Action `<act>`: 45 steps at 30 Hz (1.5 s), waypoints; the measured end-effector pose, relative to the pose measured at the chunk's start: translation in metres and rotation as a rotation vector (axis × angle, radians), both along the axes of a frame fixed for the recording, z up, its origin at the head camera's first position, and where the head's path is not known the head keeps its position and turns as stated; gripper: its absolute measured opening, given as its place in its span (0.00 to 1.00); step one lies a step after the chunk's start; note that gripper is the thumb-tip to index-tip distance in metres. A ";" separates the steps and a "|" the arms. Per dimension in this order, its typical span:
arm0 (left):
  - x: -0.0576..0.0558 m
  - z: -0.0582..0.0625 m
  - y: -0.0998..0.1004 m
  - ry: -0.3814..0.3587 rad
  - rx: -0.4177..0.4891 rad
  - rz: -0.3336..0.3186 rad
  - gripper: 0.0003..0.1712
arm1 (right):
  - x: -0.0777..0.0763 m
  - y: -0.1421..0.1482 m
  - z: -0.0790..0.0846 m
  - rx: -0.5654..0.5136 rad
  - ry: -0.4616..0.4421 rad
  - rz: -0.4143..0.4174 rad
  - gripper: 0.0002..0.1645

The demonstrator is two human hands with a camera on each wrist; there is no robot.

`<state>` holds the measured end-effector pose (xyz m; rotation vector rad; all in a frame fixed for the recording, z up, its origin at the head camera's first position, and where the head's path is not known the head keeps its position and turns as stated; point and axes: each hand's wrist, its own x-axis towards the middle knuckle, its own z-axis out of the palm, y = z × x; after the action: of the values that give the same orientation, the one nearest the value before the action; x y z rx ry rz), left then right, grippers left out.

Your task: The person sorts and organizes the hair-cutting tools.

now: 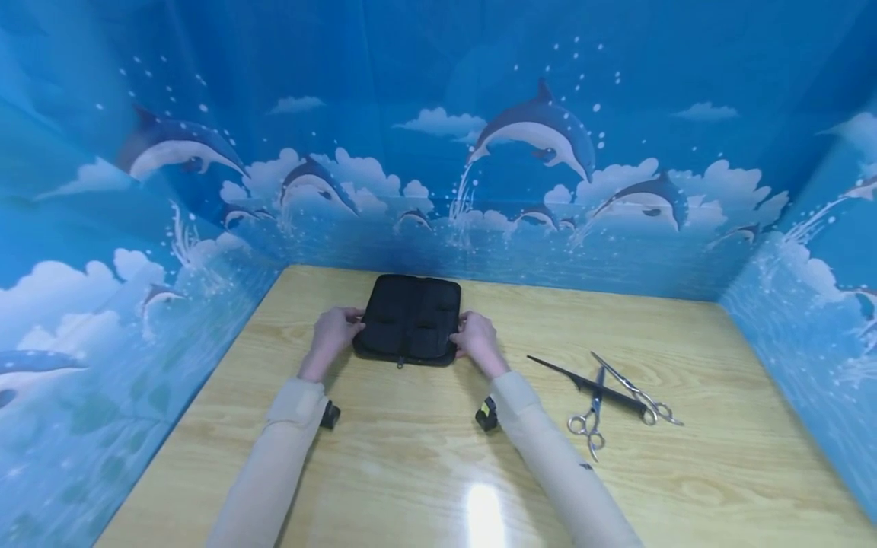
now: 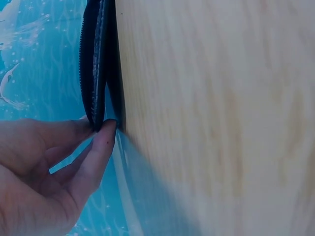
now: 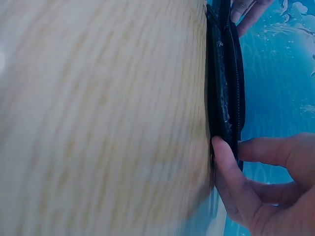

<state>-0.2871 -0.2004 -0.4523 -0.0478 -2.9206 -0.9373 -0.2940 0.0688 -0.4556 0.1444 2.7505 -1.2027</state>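
A black zippered case [image 1: 409, 316] lies unfolded flat on the table, its inner side with small loops facing up. My left hand [image 1: 336, 332] pinches its left edge between thumb and fingers. On the opposite edge, my right hand [image 1: 476, 339] pinches the case the same way. The left wrist view shows the case's zipper edge [image 2: 93, 64] between the left fingertips, raised slightly from the wood. In the right wrist view the right hand [image 3: 261, 182] grips the edge, with a zipper pull hanging at the near side.
Right of the right arm lie two pairs of scissors [image 1: 593, 417] [image 1: 633, 388] and a black tail comb [image 1: 603, 390], crossing one another on the wooden table [image 1: 404, 457]. Blue dolphin-print sheets [image 1: 425, 152] wall in the back and both sides.
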 end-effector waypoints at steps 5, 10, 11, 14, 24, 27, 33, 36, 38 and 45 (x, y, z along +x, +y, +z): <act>0.001 0.003 0.001 -0.020 -0.019 -0.006 0.18 | 0.001 0.002 0.002 -0.011 -0.010 0.001 0.31; 0.002 0.004 0.004 -0.039 -0.021 -0.003 0.19 | 0.002 0.005 0.001 -0.029 -0.023 0.001 0.31; 0.002 0.004 0.005 -0.041 -0.020 -0.003 0.19 | 0.002 0.006 0.001 -0.031 -0.027 0.001 0.31; 0.002 0.003 0.006 -0.045 -0.017 -0.004 0.18 | 0.004 0.007 0.002 -0.041 -0.039 0.002 0.32; 0.003 0.005 0.009 -0.043 -0.018 -0.035 0.18 | 0.009 0.015 0.004 -0.058 -0.035 0.029 0.32; 0.004 0.005 0.010 -0.051 -0.019 -0.037 0.18 | 0.009 0.017 0.003 -0.044 -0.034 0.039 0.32; 0.005 0.006 0.013 -0.086 -0.014 -0.024 0.18 | 0.009 0.019 0.003 -0.033 -0.046 0.043 0.32; 0.005 0.006 0.015 -0.098 -0.011 -0.022 0.18 | 0.012 0.021 0.005 -0.027 -0.045 0.046 0.32; 0.006 0.006 0.016 -0.097 -0.015 -0.027 0.17 | 0.015 0.023 0.006 -0.024 -0.040 0.051 0.32; 0.009 0.007 0.024 -0.110 -0.019 -0.063 0.17 | 0.022 0.034 0.008 -0.005 -0.042 0.067 0.33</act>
<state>-0.2783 -0.1764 -0.4448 -0.0930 -3.0459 -0.9509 -0.2721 0.1026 -0.4476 0.0755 2.6932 -1.1756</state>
